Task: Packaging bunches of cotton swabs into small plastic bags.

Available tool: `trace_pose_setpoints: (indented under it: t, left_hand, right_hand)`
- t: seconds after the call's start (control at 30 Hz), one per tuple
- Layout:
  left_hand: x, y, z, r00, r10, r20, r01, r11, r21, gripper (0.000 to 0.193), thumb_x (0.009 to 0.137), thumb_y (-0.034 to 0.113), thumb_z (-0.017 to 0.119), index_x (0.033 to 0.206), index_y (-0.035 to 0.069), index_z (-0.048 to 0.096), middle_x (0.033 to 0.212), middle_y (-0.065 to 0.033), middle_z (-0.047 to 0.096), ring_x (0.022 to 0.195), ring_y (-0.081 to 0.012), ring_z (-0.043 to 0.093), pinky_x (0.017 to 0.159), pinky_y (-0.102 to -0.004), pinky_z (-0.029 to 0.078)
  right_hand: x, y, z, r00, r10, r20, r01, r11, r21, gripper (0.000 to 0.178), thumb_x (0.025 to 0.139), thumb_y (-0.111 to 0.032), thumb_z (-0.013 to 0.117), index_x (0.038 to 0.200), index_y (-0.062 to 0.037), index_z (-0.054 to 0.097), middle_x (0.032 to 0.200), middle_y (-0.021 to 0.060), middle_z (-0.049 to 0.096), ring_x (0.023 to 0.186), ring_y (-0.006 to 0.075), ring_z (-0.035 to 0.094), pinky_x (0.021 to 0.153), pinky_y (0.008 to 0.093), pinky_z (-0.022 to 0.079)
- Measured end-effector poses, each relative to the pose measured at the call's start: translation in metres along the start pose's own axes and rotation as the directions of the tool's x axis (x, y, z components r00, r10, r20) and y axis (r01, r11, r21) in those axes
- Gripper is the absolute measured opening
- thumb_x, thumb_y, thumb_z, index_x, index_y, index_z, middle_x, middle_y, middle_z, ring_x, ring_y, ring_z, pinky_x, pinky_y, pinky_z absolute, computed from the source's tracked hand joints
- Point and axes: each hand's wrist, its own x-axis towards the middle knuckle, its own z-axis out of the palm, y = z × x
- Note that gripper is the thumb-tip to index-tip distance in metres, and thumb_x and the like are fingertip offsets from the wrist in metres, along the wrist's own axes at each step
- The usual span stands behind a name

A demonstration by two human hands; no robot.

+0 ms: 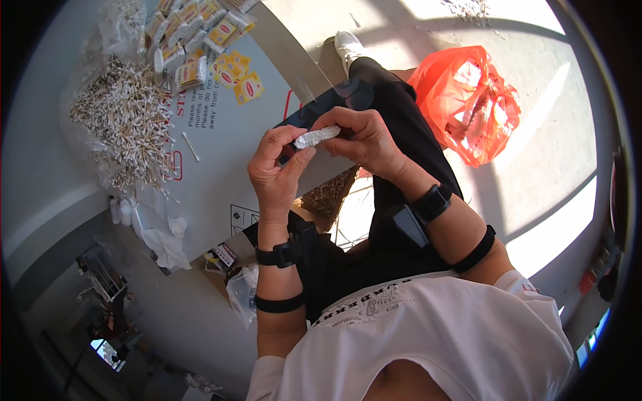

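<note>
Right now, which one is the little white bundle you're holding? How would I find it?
Find the big grey table with the heap of loose cotton swabs. Beside its edge, above the lap, the left hand and right hand meet. Between their fingertips is the white bundle: short, knobbly, tightly packed, unlike the scattered swabs and yellow packets.

single head-worn fisheye view, looking steeply down from above the person's chest; the hands [321, 157] sit close, near centre. table [227, 134] fills upper left, floor [555, 134] upper right; edges curve toward the dark rim.
</note>
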Motion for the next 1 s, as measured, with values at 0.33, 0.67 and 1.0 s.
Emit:
trace_pose_setpoints:
  t: [0.33,0.67,1.0]
  left_hand:
    - [0.005,0.008,0.01,1.0,0.024,-0.011,-0.024,0.997,0.068,0.018,0.081,0.002,0.074,0.096,0.002,0.064,0.091,-0.0001,0.061,0.076,-0.0074,0.053,0.067,-0.0207,0.044]
    - [0.008,0.01,0.012,0.999,-0.011,0.042,0.014,0.997,-0.069,0.021,0.078,-0.002,0.075,0.094,0.003,0.063,0.093,-0.0022,0.06,0.081,-0.0092,0.055,0.071,-0.0219,0.046]
    - [0.0,0.006,0.002,0.899,-0.365,-0.243,0.319,0.924,-0.208,0.024,0.098,0.022,0.058,0.105,0.0,0.063,0.097,-0.0045,0.064,0.079,-0.0068,0.055,0.061,-0.0206,0.044]
  right_hand:
    - [0.001,0.002,-0.002,0.998,-0.059,-0.028,0.058,0.998,-0.011,0.016,0.08,0.0,0.072,0.095,0.0005,0.066,0.077,0.0003,0.06,0.073,0.0035,0.054,0.064,0.0222,0.046]
    - [0.0,-0.004,-0.002,0.981,-0.187,-0.051,0.17,0.955,-0.243,0.021,0.074,0.001,0.074,0.093,-0.0004,0.066,0.079,0.0064,0.063,0.071,0.0108,0.061,0.064,0.0254,0.049]
    - [0.004,0.001,-0.004,0.95,0.178,-0.257,-0.09,0.943,0.32,0.014,0.089,-0.012,0.07,0.094,-0.0019,0.062,0.075,0.0027,0.064,0.058,0.007,0.058,0.053,0.02,0.044]
